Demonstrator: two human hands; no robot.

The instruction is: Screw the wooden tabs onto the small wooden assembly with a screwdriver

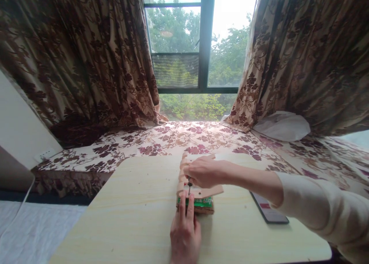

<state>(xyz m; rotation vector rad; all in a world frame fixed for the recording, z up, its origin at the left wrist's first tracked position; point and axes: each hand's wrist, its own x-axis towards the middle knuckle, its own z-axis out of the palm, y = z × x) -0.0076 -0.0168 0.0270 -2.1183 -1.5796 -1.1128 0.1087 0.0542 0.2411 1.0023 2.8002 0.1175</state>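
Note:
My right hand (203,171) is closed around a small screwdriver (189,184), whose thin dark shaft points down at a light wooden piece (215,191). Most of the screwdriver's handle is hidden in the fist. The wooden piece has a row of rounded knobs along its left side and a dark hole near its front edge. My left hand (186,231) reaches in from below, with two fingers stretched out and pressed at the near edge of the wood, beside the screwdriver's tip. Beneath the wood lies a green packet (206,202) on a brown block (204,210).
All of this rests on a pale wood-grain table (129,218). A dark flat phone-like slab (272,212) lies to the right, under my right forearm. Behind are a flower-patterned window seat (184,137), a white plastic bag (284,125) and patterned curtains (115,56) framing the window.

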